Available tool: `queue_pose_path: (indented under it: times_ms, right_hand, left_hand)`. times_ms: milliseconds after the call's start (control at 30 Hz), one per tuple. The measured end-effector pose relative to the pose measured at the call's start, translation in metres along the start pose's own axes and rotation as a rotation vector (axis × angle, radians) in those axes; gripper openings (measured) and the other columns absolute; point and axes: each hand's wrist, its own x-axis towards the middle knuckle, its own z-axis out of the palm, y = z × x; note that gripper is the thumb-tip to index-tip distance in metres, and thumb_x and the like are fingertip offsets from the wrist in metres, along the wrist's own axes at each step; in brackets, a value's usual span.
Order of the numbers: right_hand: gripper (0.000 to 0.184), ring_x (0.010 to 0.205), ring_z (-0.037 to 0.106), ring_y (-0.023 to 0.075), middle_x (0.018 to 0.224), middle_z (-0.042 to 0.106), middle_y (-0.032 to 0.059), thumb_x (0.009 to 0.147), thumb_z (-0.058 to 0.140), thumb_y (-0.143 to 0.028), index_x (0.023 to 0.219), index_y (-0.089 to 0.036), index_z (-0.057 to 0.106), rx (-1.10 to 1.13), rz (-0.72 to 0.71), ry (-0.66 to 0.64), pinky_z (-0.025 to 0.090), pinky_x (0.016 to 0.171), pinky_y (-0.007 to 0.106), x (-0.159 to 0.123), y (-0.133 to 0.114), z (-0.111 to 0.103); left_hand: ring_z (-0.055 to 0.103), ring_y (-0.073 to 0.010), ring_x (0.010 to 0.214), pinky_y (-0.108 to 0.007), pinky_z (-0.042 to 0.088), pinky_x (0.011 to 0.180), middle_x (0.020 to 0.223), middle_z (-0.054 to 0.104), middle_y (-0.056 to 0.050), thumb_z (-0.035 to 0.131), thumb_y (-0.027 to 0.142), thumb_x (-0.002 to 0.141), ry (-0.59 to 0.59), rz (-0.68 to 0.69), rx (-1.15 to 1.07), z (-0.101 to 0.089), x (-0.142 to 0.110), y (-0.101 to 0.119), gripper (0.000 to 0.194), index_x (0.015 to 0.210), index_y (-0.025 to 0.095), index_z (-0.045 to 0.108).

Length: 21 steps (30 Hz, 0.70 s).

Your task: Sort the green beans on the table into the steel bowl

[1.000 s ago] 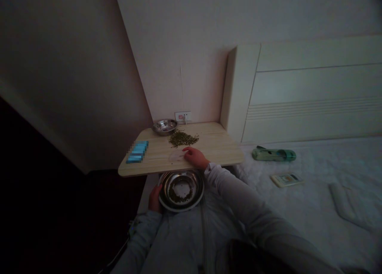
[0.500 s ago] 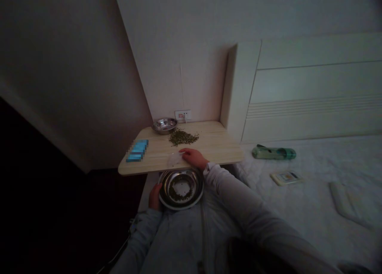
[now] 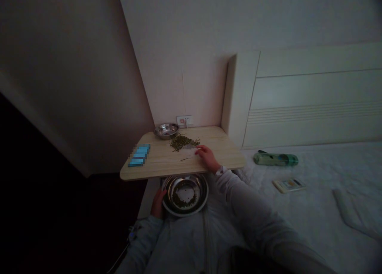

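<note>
My left hand (image 3: 157,203) grips the left rim of a steel bowl (image 3: 185,194) held just under the front edge of a small wooden table (image 3: 161,162). The bowl has a thin layer of small green beans in it. My right hand (image 3: 207,156) rests on the table with curled fingers pinching a pale flat piece (image 3: 189,146), which touches the right side of a pile of green beans (image 3: 180,141). A few stray beans (image 3: 184,159) lie nearer the front edge.
A second steel bowl (image 3: 166,130) stands at the back of the table by a wall socket (image 3: 183,120). A blue blurred patch (image 3: 139,155) lies on the left. On the bed to the right lie a green bottle (image 3: 275,159) and a card-like pack (image 3: 289,184).
My right hand has moved with the pale piece from the table's front edge back toward the bean pile. The view has shifted slightly down. The left hand still holds the bowl.
</note>
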Motion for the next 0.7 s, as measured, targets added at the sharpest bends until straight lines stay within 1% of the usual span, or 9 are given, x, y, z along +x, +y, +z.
queue_pose_path:
  times_ms: [67, 133, 233, 267, 367, 433, 500, 633, 700]
  right_hand:
    - [0.03, 0.061, 0.048, 0.0105, 0.062, 0.057, 0.0007, 0.062, 0.04, -0.021, 0.087, -0.013, 0.055, -0.045, -0.021, 0.087, 0.037, 0.062, 0.022, 0.003, 0.004, -0.011]
    - [0.03, 0.063, 0.049, 0.0109, 0.063, 0.057, 0.0007, 0.062, 0.04, -0.021, 0.087, -0.014, 0.055, -0.109, -0.024, 0.121, 0.037, 0.063, 0.023, 0.004, 0.009, -0.017]
    - [0.029, 0.059, 0.049, 0.0103, 0.062, 0.056, -0.0001, 0.062, 0.041, -0.02, 0.087, -0.016, 0.056, -0.202, -0.015, 0.109, 0.037, 0.061, 0.023, 0.004, 0.014, -0.019]
    - [0.029, 0.057, 0.048, 0.0101, 0.062, 0.056, -0.0005, 0.062, 0.042, -0.02, 0.087, -0.016, 0.056, -0.223, -0.017, 0.096, 0.037, 0.06, 0.023, 0.003, 0.014, -0.018]
    - [0.028, 0.056, 0.047, 0.0095, 0.061, 0.056, -0.0012, 0.062, 0.042, -0.02, 0.087, -0.017, 0.056, -0.253, -0.031, 0.064, 0.037, 0.059, 0.022, 0.003, 0.014, -0.014]
    - [0.028, 0.057, 0.048, 0.0095, 0.063, 0.056, -0.001, 0.062, 0.042, -0.02, 0.087, -0.017, 0.056, -0.255, -0.031, 0.069, 0.037, 0.06, 0.022, 0.004, 0.012, -0.012]
    - [0.028, 0.059, 0.048, 0.0096, 0.064, 0.056, -0.0008, 0.063, 0.042, -0.019, 0.088, -0.017, 0.055, -0.258, -0.021, 0.081, 0.037, 0.06, 0.022, 0.006, 0.01, -0.008]
    - [0.028, 0.06, 0.049, 0.0099, 0.064, 0.057, -0.001, 0.064, 0.041, -0.02, 0.088, -0.018, 0.056, -0.303, -0.011, 0.071, 0.037, 0.06, 0.022, 0.007, 0.008, 0.002]
    - [0.028, 0.061, 0.049, 0.0101, 0.065, 0.057, -0.0008, 0.065, 0.041, -0.019, 0.088, -0.019, 0.056, -0.341, -0.022, 0.067, 0.036, 0.061, 0.022, 0.005, 0.008, 0.004]
  left_hand:
    - [0.047, -0.0234, 0.097, -0.032, 0.031, 0.083, 0.076, 0.063, -0.003, 0.055, 0.02, 0.053, -0.044, -0.051, -0.018, 0.004, -0.001, 0.0, 0.015, 0.066, 0.021, 0.061]
    - [0.05, -0.0248, 0.093, -0.035, 0.033, 0.081, 0.078, 0.063, -0.003, 0.055, 0.022, 0.054, -0.095, -0.082, -0.046, 0.01, -0.002, 0.001, 0.022, 0.075, 0.018, 0.061]
    - [0.049, -0.0239, 0.095, -0.035, 0.034, 0.081, 0.088, 0.063, -0.002, 0.054, 0.015, 0.05, -0.229, -0.122, -0.11, 0.02, -0.007, 0.004, 0.038, 0.088, 0.018, 0.058]
    - [0.05, -0.0238, 0.094, -0.035, 0.035, 0.08, 0.088, 0.063, -0.002, 0.053, 0.013, 0.049, -0.262, -0.145, -0.121, 0.023, -0.009, 0.004, 0.041, 0.09, 0.018, 0.057]
    - [0.053, -0.025, 0.088, -0.035, 0.039, 0.074, 0.081, 0.064, -0.003, 0.049, 0.01, 0.048, -0.335, -0.262, -0.12, 0.029, -0.015, 0.006, 0.04, 0.087, 0.016, 0.058]
    - [0.055, -0.025, 0.084, -0.035, 0.04, 0.071, 0.076, 0.065, -0.003, 0.048, 0.009, 0.048, -0.352, -0.325, -0.116, 0.03, -0.017, 0.006, 0.039, 0.085, 0.016, 0.059]
    - [0.056, -0.0242, 0.081, -0.034, 0.041, 0.069, 0.072, 0.065, -0.003, 0.047, 0.008, 0.048, -0.348, -0.356, -0.116, 0.03, -0.019, 0.006, 0.04, 0.086, 0.016, 0.058]
    - [0.057, -0.0221, 0.078, -0.031, 0.041, 0.067, 0.069, 0.065, -0.001, 0.05, 0.008, 0.048, -0.343, -0.314, -0.129, 0.029, -0.019, 0.007, 0.042, 0.087, 0.018, 0.057]
    - [0.057, -0.0219, 0.077, -0.03, 0.041, 0.066, 0.069, 0.064, -0.001, 0.052, 0.01, 0.047, -0.323, -0.302, -0.133, 0.027, -0.017, 0.006, 0.039, 0.085, 0.018, 0.057]
